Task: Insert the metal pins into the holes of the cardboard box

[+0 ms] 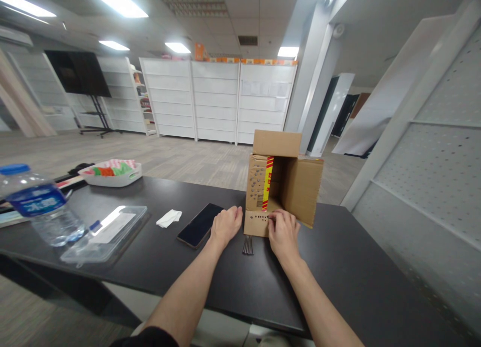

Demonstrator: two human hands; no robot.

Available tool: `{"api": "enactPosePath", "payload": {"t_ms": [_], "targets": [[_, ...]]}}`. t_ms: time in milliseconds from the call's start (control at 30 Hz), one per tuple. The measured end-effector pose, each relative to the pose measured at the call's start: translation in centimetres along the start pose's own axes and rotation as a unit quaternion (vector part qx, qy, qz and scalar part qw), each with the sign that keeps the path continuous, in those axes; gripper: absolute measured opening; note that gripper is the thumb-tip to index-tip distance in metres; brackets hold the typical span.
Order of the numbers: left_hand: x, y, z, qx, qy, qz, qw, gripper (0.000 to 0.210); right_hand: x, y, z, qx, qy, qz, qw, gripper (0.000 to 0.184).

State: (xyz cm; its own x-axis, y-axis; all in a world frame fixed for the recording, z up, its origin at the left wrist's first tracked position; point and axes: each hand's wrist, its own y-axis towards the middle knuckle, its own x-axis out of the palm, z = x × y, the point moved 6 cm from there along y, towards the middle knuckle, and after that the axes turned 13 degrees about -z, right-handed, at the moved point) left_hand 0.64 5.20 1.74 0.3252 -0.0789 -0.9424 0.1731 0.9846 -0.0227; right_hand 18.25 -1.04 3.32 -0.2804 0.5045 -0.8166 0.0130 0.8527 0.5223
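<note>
A cardboard box stands on the black table with its open side towards me and its flaps folded out. Dark dots, perhaps screw heads or holes, cover its left part beside yellow and red tape. A row of small holes runs along the lower flap. My right hand pinches at the right end of that row; whatever sits between the fingertips is hidden. Left of the box, my left hand is curled closed by the phone, its contents hidden. Several dark screws or nails lie side by side below the flap.
A phone and a crumpled white tissue lie to the left. Farther left are a clear plastic case, a water bottle and a white basket of colourful packets. A perforated panel rises beyond the table's right edge.
</note>
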Motion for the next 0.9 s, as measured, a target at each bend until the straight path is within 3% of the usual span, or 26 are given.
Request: {"api": "enactPosePath", "payload": {"t_ms": [900], "targets": [[0.02, 0.00, 0.00, -0.004, 0.002, -0.006, 1.000, 0.055, 0.23, 0.15, 0.25, 0.011, 0.016, 0.000, 1.000, 0.013]]}}
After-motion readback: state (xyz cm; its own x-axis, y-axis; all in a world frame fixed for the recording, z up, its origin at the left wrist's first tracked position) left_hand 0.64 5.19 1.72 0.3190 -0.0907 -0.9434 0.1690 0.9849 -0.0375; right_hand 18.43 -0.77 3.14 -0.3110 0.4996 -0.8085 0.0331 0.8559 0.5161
